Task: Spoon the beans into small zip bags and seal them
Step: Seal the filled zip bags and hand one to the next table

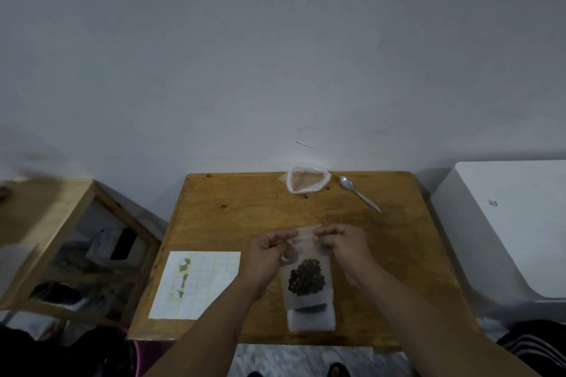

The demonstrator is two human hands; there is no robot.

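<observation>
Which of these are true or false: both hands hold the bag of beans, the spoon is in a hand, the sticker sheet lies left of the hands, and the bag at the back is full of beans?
1. Both hands, left hand and right hand, pinch the top of the zip bag. True.
2. The spoon is in a hand. False: it lies on the table.
3. The sticker sheet lies left of the hands. True.
4. The open bag at the back is full of beans. False: it looks nearly empty.
</observation>
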